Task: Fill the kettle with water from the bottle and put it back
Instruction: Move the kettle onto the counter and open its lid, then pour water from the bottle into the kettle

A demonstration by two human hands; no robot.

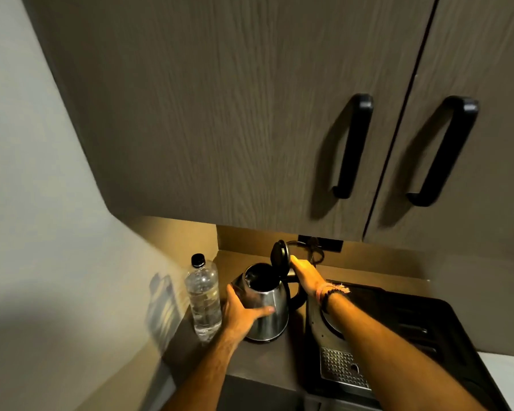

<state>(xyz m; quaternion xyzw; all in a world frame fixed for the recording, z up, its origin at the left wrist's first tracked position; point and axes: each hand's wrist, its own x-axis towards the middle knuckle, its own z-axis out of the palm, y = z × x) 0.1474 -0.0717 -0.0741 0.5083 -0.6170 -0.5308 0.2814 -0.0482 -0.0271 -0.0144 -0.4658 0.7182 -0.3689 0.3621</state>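
Observation:
A steel kettle (275, 304) with a black handle stands on the brown counter (267, 360), its black lid (279, 256) flipped up and its dark inside showing. My left hand (241, 314) wraps around the kettle's left side. My right hand (304, 274) rests at the top of the handle, just behind the raised lid. A clear plastic water bottle (204, 298) with a black cap stands upright immediately left of the kettle, capped and partly full.
A black tray (398, 327) with the round kettle base (331, 324) and a perforated metal drip grille (341, 369) lies right of the kettle. A wall socket with a cord (318, 247) is behind. Overhead cupboards with black handles (353, 146) hang above. A wall closes off the left.

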